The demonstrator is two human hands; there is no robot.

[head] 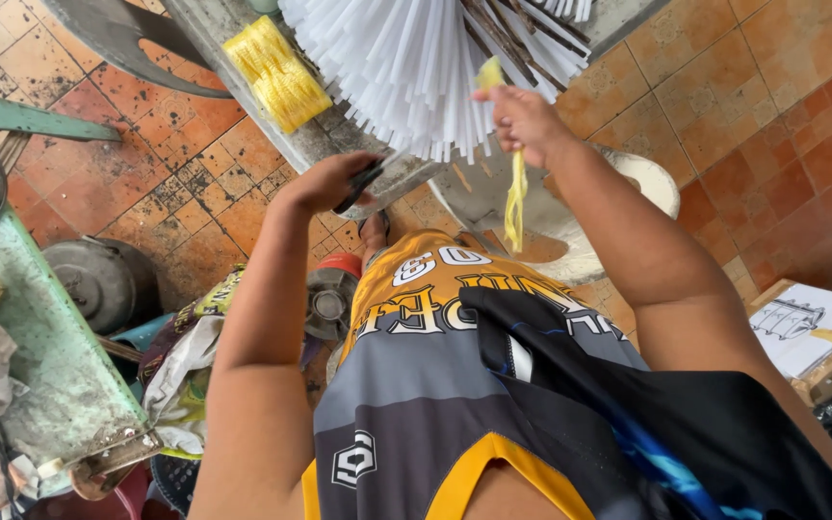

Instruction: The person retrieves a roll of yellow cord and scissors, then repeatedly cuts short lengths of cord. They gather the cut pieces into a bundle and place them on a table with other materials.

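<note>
Orange floor tiles (175, 183), worn and stained, run under a green counter (50, 366) at the far left, cluttered with rags. Further right, a bundle of yellow strips (276, 72) lies on a grey plank (339, 144). The left hand (325, 183) is closed around a dark tool (360, 185), probably scissors, close to the plank's edge. Above hangs a fan of white plastic strips (416, 67), stiff-looking yet light. The right hand (524, 120) pinches a yellow strand (514, 193) near its top; the strand dangles limp and thin, so it seems light, soft and likely slippery, best gripped high, between fingertips.
</note>
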